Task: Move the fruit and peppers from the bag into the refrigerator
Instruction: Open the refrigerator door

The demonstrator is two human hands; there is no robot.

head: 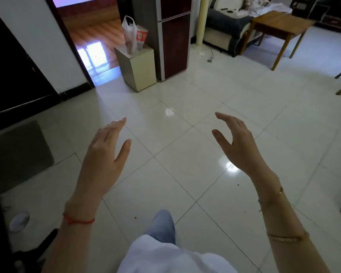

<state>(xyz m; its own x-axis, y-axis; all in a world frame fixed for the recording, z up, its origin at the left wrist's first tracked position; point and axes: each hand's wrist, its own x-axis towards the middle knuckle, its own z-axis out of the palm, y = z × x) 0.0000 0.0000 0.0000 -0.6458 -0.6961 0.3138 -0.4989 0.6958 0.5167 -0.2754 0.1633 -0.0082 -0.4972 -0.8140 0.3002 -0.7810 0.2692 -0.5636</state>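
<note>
both hands (104,148) empty, bag (129,34) beside refrigerator (173,36)

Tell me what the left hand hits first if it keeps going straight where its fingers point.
Nothing close: the left hand is open over bare floor. Its fingers aim roughly at the small cabinet holding the bag, beside the refrigerator. Depth is uncertain.

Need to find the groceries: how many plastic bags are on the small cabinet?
2: a white bag in front, a red-printed one just behind it, beside the refrigerator. Others may be hidden.
</note>
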